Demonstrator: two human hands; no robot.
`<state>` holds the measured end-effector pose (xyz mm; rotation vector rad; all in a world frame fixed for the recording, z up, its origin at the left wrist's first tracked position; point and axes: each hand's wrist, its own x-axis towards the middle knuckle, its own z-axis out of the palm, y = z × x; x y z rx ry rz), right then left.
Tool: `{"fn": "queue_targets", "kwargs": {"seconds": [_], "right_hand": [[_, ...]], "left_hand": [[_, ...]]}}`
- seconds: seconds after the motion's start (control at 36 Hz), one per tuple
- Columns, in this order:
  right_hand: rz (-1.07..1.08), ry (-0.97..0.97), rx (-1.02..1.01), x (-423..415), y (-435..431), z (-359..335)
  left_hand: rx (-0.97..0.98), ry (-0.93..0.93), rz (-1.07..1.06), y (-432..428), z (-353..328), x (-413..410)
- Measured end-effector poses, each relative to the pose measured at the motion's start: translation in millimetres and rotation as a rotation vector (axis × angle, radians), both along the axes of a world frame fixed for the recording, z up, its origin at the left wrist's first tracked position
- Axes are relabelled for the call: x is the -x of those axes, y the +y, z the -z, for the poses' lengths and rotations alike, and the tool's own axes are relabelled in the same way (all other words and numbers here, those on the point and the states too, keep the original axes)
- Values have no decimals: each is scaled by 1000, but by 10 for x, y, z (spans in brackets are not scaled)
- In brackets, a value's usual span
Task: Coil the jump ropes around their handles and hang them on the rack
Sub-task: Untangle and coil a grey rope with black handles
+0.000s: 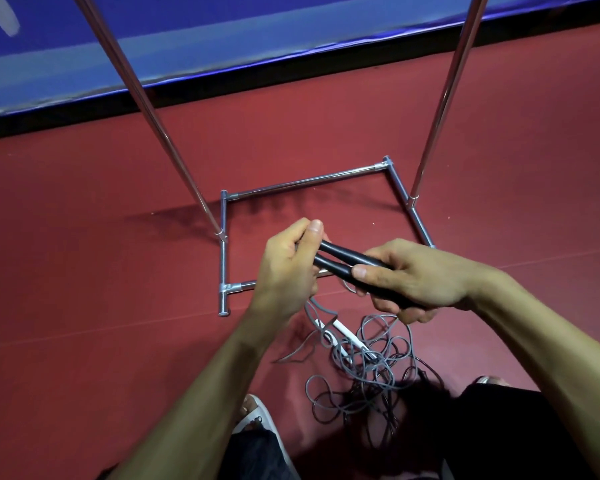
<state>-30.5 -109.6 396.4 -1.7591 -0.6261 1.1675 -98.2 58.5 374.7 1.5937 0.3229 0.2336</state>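
Observation:
Two black jump-rope handles (pixel 343 259) lie side by side in the air above the floor. My right hand (pixel 409 278) grips their near ends, thumb on top. My left hand (pixel 290 268) holds their far ends, fingers curled round them. A grey rope (pixel 317 308) drops from the handles to a tangled pile of grey and dark ropes (pixel 371 368) on the floor. A pair of white handles (pixel 343 332) lies in that pile. The metal rack (pixel 305 183) stands just beyond my hands; its top bar is out of view.
The rack's two upright poles (pixel 142 98) rise left and right, over a rectangular base frame on the red floor (pixel 84 237). A blue barrier (pixel 222 39) runs along the back. My sandalled foot (pixel 257 415) and dark trousers show at the bottom.

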Motion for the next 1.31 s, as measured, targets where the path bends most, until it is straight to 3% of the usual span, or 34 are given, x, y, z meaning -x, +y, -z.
{"fn": "queue_targets", "kwargs": {"seconds": [0.86, 1.03, 1.14, 1.22, 1.31], "right_hand": [[5, -2, 8, -109, 24, 10], [20, 12, -101, -106, 54, 41], [327, 3, -262, -117, 153, 50], [753, 255, -427, -130, 238, 144], [1072, 486, -452, -8, 346, 317]], "left_hand": [[106, -19, 15, -39, -44, 7], [91, -64, -34, -26, -55, -20], [125, -91, -160, 87, -75, -92], [178, -131, -262, 179, -92, -121], [194, -178, -356, 199, -125, -140]]}}
